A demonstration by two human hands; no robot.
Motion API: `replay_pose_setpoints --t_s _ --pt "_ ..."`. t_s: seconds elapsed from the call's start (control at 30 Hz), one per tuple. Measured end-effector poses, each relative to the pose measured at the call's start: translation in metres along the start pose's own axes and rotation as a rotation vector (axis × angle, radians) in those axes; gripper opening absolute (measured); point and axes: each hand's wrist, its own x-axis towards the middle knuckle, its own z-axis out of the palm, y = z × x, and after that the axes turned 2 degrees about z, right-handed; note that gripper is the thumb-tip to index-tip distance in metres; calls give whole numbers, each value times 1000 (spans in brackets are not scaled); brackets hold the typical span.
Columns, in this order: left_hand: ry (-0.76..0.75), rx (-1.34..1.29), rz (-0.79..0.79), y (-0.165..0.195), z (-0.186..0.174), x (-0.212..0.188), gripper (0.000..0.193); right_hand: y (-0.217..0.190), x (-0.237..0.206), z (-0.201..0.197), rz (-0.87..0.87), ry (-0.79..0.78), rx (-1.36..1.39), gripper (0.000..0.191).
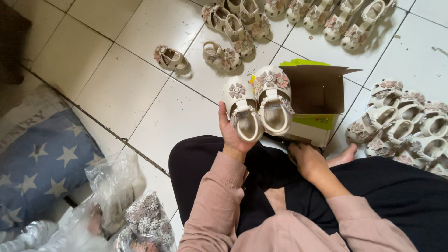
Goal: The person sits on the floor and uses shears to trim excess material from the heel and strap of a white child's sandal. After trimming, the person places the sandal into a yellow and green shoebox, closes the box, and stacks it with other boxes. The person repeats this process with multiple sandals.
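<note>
Head view: a pair of small cream sandals (258, 105) is held up side by side in the left hand (232, 135), over the white tiled floor (140, 70). The fingers are wrapped under the heels and closed on both shoes (thumb on the left shoe's side, the other fingertips hidden behind). The long axis of each sandal runs roughly up-down in frame, tilted slightly so the toes fan apart; the toes, with flower trims, are pointed away from the person, and the open heel straps are turned toward the body. The pair is seen just in front of the black-trousered lap (210, 163), partly overlapping an open cardboard box.

The right hand (305, 158) is laid palm down at the near edge of that box (317, 93), brown flap raised, green and white sides. Whether anything is gripped by it cannot be told; the fingers are curled and hidden at the box edge.

More sandals of the same kind are scattered on the tiles: a row at the top (303, 14), two loose ones (196, 56), and a heap at the right (406, 126). A star-patterned blue cushion (42, 163) and clear plastic bags (121, 205) are seen at the lower left. Pink sleeves (219, 200) are worn on both arms.
</note>
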Motion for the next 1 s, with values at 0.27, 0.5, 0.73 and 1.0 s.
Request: replay_pose_setpoints --t_s 0.27,0.5,0.73,1.0 --pt "70 102 41 15 -10 7 76 -5 12 3 -30 167 -212 41" --pt "296 245 91 24 -28 7 73 4 6 0 71 -7 -59 43" --pt "373 242 166 28 -81 21 70 28 -21 -62 64 -146 10 27" --pt "400 582 507 20 -55 13 63 6 -41 -116 65 -71 957 59"
